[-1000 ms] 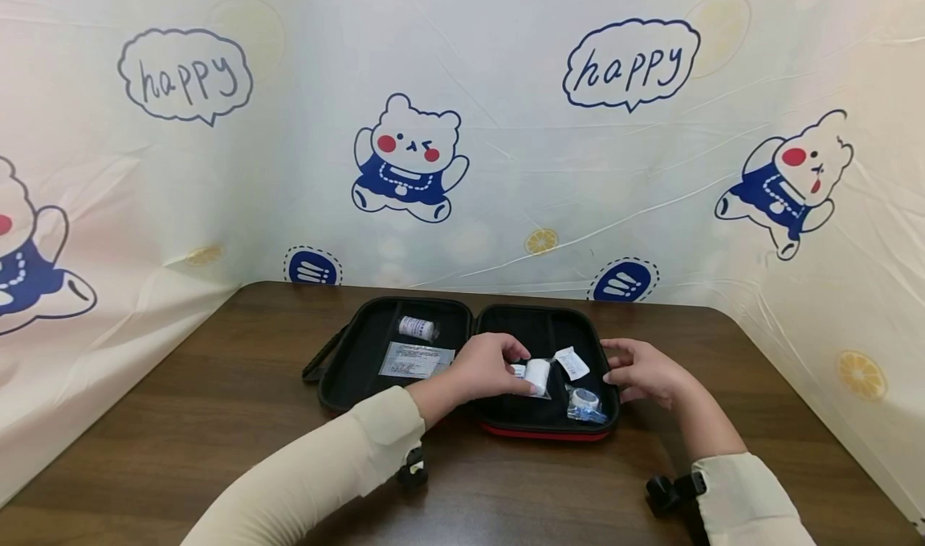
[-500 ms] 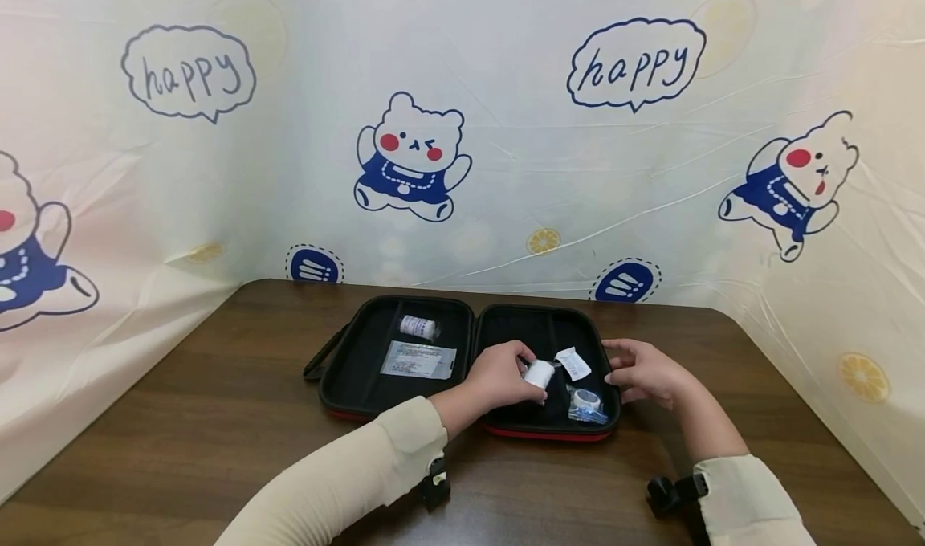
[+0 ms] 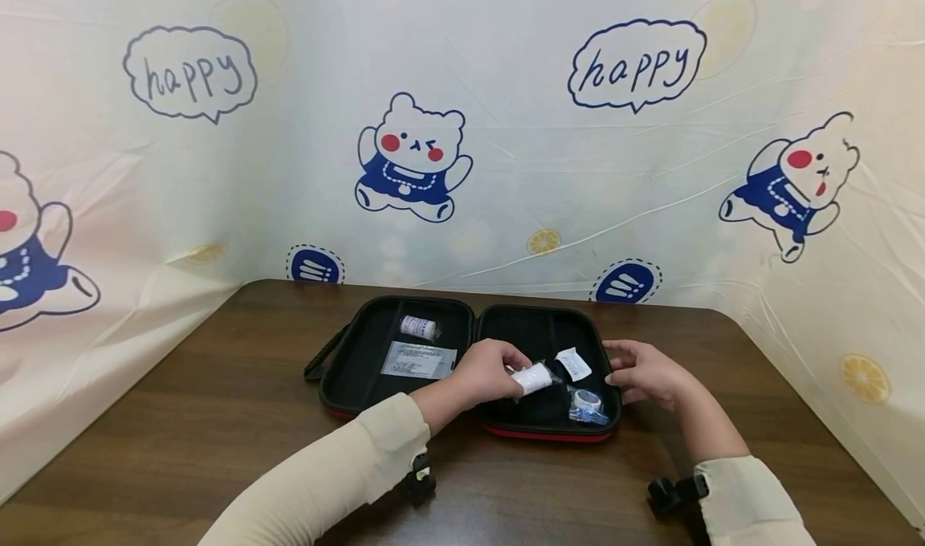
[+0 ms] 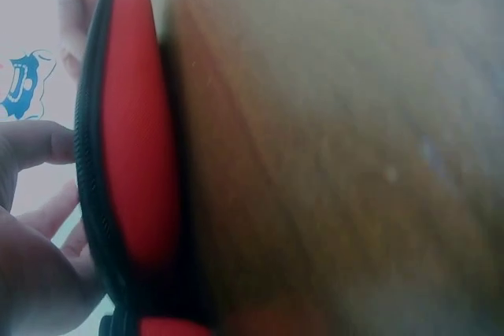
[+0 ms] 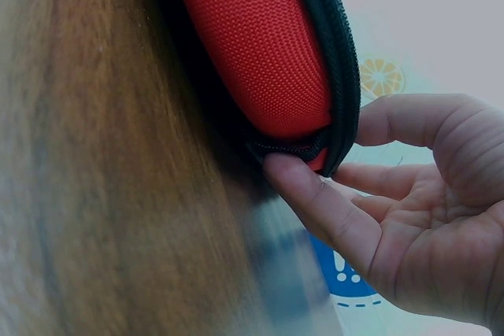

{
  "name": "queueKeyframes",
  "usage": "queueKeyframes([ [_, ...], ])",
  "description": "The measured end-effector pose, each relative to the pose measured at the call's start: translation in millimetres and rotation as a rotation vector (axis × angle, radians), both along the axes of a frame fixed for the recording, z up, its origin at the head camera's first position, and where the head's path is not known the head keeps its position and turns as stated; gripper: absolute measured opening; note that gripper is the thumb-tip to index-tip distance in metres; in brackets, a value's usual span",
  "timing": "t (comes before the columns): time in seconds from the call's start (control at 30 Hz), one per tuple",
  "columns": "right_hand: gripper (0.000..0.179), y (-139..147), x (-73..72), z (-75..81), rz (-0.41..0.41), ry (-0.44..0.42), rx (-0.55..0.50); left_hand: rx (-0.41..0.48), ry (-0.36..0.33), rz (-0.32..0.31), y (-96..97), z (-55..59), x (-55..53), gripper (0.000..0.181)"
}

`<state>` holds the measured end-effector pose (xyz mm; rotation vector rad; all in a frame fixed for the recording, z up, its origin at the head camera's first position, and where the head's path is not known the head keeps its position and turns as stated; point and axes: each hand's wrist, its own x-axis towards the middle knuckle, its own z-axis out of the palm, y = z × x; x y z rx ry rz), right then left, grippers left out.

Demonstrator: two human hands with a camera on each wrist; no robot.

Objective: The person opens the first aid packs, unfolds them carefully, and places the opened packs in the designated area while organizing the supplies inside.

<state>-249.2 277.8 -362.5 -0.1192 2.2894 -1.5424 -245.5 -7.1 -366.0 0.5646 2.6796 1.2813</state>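
A hard-shell zip case (image 3: 520,414), black inside and red outside, lies unfolded on the table. My left hand (image 3: 482,373) pinches a white bandage roll (image 3: 533,378) in clear wrap, held tilted over the case's right half. In the left wrist view, the fingers (image 4: 47,141) show behind the case's rim and the roll is hidden. At the case's right edge, my right hand (image 3: 646,375) holds the rim; the right wrist view shows its fingers (image 5: 315,202) against the zip edge. Beside the roll lie a small white packet (image 3: 573,364) and a blue-and-white wrapped roll (image 3: 588,406).
The case's left half holds a small wrapped white roll (image 3: 418,327) with print and a flat printed packet (image 3: 419,360). A black strap (image 3: 323,355) sticks out at the left. Behind the brown table (image 3: 217,401) hangs a printed curtain (image 3: 499,169).
My left hand first shifted right with the bandage roll, then slightly back left, and the roll has turned from near upright to slanting. The right hand stays at the case's edge.
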Motion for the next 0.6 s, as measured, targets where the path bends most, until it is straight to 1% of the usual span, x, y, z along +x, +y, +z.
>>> queueKeyframes([
  [0.13,0.073,0.0,0.7,0.6,0.01,0.003,0.006,0.043,-0.032,-0.035,-7.9,4.6,1.3,0.028],
  [0.2,0.072,-0.4,1.3,1.0,-0.005,-0.001,0.006,0.061,-0.035,-0.052,-12.2,7.4,2.1,0.029],
  [0.3,0.072,-0.3,2.2,1.5,0.004,0.001,0.014,0.08,-0.033,-0.067,-19.1,11.1,2.0,0.03],
  [0.6,0.072,-0.7,2.0,1.4,-0.002,0.0,0.025,0.173,-0.1,-0.049,-44.9,17.7,-1.3,0.029],
])
